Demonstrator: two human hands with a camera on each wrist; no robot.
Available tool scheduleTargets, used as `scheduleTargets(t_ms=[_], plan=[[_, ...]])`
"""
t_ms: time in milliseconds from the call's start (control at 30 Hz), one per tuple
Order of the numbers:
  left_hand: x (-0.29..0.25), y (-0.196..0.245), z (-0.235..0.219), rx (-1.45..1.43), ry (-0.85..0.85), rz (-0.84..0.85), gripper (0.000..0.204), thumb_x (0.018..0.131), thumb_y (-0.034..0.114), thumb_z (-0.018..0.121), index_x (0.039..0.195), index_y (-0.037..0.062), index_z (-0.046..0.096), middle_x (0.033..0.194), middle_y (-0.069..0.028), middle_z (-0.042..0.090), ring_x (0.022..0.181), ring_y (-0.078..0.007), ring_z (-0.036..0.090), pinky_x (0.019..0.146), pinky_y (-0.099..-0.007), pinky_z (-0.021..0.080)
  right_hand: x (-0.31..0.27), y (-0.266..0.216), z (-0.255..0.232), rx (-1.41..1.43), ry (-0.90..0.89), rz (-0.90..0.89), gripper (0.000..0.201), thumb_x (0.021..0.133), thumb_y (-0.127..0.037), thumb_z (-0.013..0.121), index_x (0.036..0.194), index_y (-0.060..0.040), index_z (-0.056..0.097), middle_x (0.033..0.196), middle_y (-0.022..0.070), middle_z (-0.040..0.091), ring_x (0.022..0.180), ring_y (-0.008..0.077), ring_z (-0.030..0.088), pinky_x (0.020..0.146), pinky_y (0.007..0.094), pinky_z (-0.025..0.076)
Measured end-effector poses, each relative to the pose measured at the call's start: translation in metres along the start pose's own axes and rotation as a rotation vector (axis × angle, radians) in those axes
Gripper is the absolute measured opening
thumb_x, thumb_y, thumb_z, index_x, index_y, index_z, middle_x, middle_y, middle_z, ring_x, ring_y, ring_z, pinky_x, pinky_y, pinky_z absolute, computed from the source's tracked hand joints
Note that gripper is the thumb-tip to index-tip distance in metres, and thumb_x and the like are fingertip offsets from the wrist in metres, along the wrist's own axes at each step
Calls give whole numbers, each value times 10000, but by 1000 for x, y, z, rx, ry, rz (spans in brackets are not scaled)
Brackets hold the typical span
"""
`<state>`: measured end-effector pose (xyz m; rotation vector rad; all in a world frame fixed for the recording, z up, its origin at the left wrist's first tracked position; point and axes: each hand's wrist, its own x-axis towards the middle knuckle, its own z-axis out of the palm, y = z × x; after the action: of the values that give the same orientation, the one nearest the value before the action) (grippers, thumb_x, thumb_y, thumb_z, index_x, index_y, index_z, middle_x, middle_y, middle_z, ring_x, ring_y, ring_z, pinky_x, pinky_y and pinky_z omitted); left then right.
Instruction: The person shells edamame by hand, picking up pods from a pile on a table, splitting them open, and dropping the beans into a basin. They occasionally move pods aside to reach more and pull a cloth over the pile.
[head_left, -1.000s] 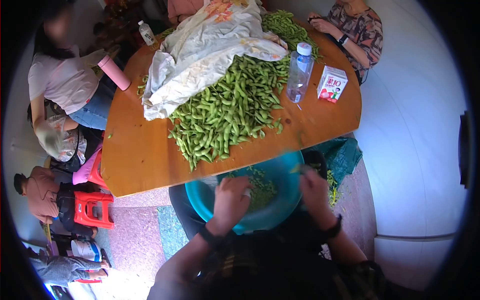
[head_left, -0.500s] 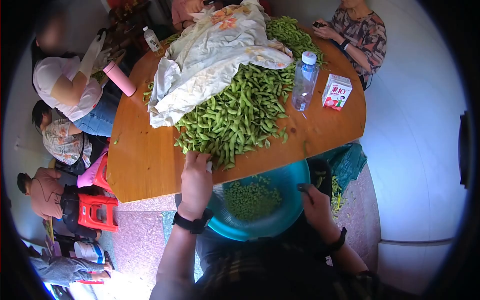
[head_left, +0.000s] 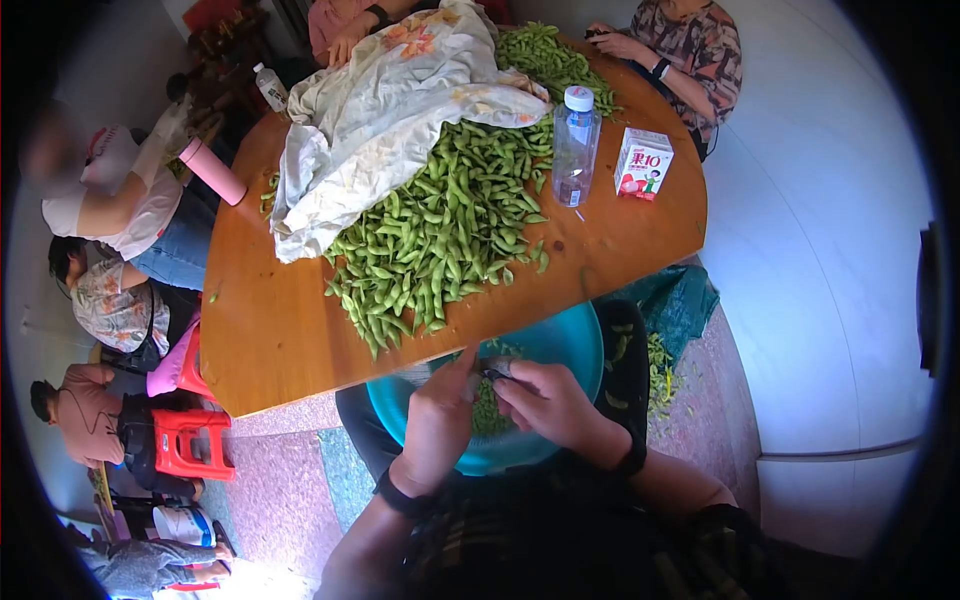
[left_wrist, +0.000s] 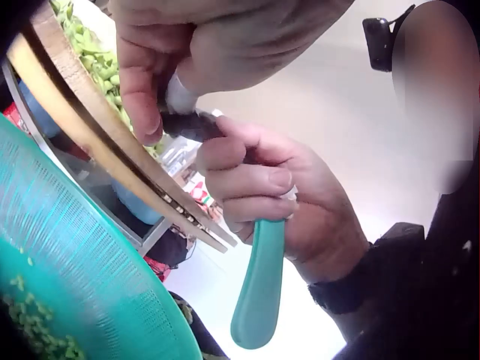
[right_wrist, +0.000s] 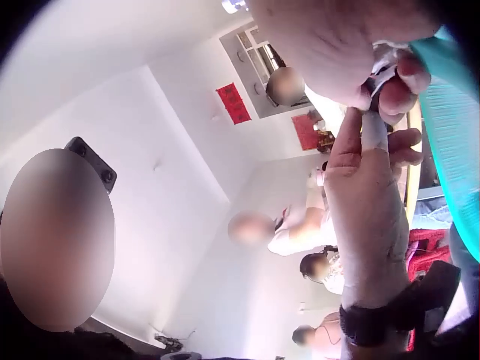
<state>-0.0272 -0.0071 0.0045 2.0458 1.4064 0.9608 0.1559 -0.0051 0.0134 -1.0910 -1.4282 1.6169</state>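
Over the teal basin (head_left: pixel 583 350), my left hand (head_left: pixel 438 415) and right hand (head_left: pixel 555 405) meet fingertip to fingertip. My right hand grips a small teal-handled tool (left_wrist: pixel 259 289); the handle sticks out below the fist. Its dark head (left_wrist: pixel 191 125) lies at the left fingertips, partly covered. My left thumb, with white tape (left_wrist: pixel 180 96), pinches against the index finger, on what seems an edamame pod hidden by the fingers. Shelled green beans (head_left: pixel 490 412) lie in the basin. A heap of edamame pods (head_left: pixel 450 220) covers the near middle of the wooden table (head_left: pixel 270 340).
A stained white cloth (head_left: pixel 385 130) lies over part of the heap. On the table stand a clear bottle (head_left: pixel 575 150), a juice carton (head_left: pixel 643 163) and a pink tumbler (head_left: pixel 213 172). Red stools (head_left: pixel 192 440) and several people surround it. Discarded pod shells (head_left: pixel 660 375) lie at right.
My left hand reached up to the pods at the table edge, then came back down over the basin. My right hand moved left with the tool to meet it.
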Motion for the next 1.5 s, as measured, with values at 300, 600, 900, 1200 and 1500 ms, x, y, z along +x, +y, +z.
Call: scheduleTargets(t_ms=[300, 600, 900, 1200, 1500], plan=[[-10, 11, 20, 16, -16, -16, 425, 850, -73, 576, 1271, -16, 569, 984, -197, 625, 863, -366, 642, 749, -370, 526, -13, 12, 2, -20, 86, 9, 186, 958, -90, 556, 803, 9, 533, 626, 40, 549, 535, 68, 512, 491, 274, 405], [-20, -4, 37, 66, 32, 94, 447, 809, -68, 528, 1253, -27, 561, 957, -214, 624, 808, -402, 637, 725, -452, 535, -8, 58, 11, 18, 170, -28, 150, 950, -68, 533, 1059, -7, 616, 738, 13, 557, 658, 63, 498, 570, 252, 413], [-21, -45, 41, -387, -258, -307, 328, 959, 37, 497, 1279, -6, 557, 860, -133, 655, 752, -172, 645, 662, -305, 522, -2, 69, 1, 64, 116, 116, 111, 932, -103, 543, 870, -13, 558, 687, 12, 541, 643, 75, 502, 563, 258, 411], [-16, -40, 58, -518, -189, -456, 293, 994, 94, 437, 1237, -12, 562, 813, -39, 609, 648, -97, 532, 589, -244, 442, 9, 81, 4, -320, 285, -222, 115, 886, -84, 585, 865, 16, 533, 700, 237, 552, 597, 398, 552, 551, 402, 434], [-14, -60, 71, -433, -159, -406, 248, 866, 6, 404, 1023, -21, 594, 756, -72, 590, 638, -161, 564, 604, -306, 471, 0, 69, 5, -332, 401, -216, 107, 893, -73, 587, 973, -4, 606, 726, 233, 593, 672, 425, 600, 566, 402, 453]])
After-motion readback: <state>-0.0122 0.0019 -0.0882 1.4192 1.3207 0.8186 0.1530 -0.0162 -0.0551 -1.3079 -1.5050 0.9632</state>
